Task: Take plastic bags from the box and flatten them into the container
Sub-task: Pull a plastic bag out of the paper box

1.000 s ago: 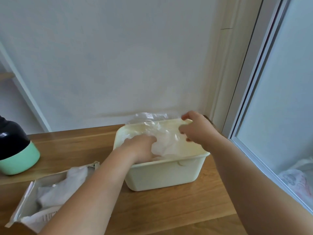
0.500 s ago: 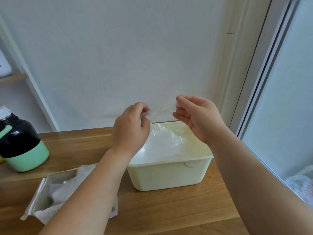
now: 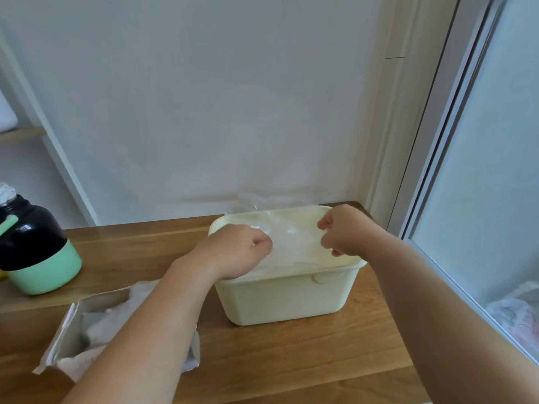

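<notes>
1. Both hands pinch a clear plastic bag (image 3: pixel 291 239), left hand (image 3: pixel 236 252) at one edge, right hand (image 3: pixel 347 231) at the other
2. The bag lies across the top of the cream container (image 3: pixel 291 300) on the bench (image 3: pixel 291 363)

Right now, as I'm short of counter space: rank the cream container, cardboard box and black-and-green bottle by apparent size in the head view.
1. Cream container.
2. Cardboard box: nearly alike, nearer the camera and partly behind the left arm, so unsure.
3. Black-and-green bottle, cut by the frame edge.
</notes>
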A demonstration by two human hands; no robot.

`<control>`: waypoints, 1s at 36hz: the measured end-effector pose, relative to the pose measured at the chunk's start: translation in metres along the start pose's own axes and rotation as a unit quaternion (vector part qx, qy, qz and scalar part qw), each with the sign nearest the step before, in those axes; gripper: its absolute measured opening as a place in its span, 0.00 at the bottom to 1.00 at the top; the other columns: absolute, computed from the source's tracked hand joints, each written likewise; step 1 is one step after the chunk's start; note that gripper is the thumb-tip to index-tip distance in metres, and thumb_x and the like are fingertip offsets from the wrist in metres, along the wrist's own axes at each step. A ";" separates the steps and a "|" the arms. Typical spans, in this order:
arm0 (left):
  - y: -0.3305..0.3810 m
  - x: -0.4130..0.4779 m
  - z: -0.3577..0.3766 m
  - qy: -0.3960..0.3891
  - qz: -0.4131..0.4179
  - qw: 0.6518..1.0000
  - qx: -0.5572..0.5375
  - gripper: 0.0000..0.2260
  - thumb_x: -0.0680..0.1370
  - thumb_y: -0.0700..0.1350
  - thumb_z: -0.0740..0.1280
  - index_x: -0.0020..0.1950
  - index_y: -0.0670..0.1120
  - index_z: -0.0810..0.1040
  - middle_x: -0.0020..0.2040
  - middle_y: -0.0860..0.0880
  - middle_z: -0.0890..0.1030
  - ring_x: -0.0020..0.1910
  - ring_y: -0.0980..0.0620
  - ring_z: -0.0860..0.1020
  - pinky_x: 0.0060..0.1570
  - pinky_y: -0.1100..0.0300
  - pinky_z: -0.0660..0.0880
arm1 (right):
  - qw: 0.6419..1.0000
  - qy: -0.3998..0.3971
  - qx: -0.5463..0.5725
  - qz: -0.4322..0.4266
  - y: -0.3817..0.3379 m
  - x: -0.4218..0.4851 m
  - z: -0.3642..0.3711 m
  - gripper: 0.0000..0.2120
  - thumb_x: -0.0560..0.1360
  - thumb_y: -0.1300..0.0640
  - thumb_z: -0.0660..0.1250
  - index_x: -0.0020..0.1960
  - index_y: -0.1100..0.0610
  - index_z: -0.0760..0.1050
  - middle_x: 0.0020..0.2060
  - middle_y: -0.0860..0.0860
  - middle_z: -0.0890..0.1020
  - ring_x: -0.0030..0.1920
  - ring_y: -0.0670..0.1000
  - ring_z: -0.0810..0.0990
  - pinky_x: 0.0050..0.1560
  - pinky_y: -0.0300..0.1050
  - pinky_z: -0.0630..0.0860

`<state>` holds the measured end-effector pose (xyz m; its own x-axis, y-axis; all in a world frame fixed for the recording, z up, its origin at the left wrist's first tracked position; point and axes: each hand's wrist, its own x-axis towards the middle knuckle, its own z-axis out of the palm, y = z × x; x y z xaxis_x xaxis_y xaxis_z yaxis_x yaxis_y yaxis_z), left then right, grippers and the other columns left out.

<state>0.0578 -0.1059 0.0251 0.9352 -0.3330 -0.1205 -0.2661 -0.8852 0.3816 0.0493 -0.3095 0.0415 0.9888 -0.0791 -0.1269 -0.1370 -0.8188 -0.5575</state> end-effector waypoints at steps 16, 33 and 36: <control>0.017 0.024 0.011 -0.183 -0.063 0.980 0.047 0.19 0.83 0.55 0.56 0.68 0.50 0.75 0.67 0.51 0.76 0.64 0.50 0.73 0.64 0.59 0.65 | 0.975 -0.053 -0.180 -0.115 -0.014 0.016 0.003 0.20 0.77 0.55 0.59 0.69 0.51 0.70 0.69 0.48 0.71 0.66 0.51 0.71 0.64 0.43 0.66; 0.001 0.019 0.005 0.021 -0.046 0.997 -0.059 0.16 0.80 0.50 0.58 0.52 0.40 0.80 0.46 0.41 0.80 0.39 0.49 0.73 0.40 0.57 0.68 | 0.995 0.003 -0.070 -0.072 -0.009 0.012 0.001 0.20 0.79 0.63 0.53 0.67 0.54 0.73 0.65 0.49 0.75 0.65 0.52 0.72 0.57 0.39 0.68; 0.000 0.007 -0.002 0.076 -0.027 0.994 -0.078 0.14 0.81 0.48 0.59 0.48 0.41 0.80 0.45 0.42 0.79 0.40 0.50 0.72 0.39 0.58 0.66 | 0.994 0.040 -0.041 -0.098 -0.015 -0.002 -0.003 0.21 0.79 0.64 0.53 0.68 0.53 0.72 0.67 0.48 0.74 0.66 0.51 0.71 0.54 0.35 0.63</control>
<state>0.0649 -0.1080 0.0261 0.9748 -0.2229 -0.0086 -0.1864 -0.8351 0.5175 0.0499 -0.2985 0.0522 0.9981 0.0435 0.0446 0.0600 -0.8665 -0.4956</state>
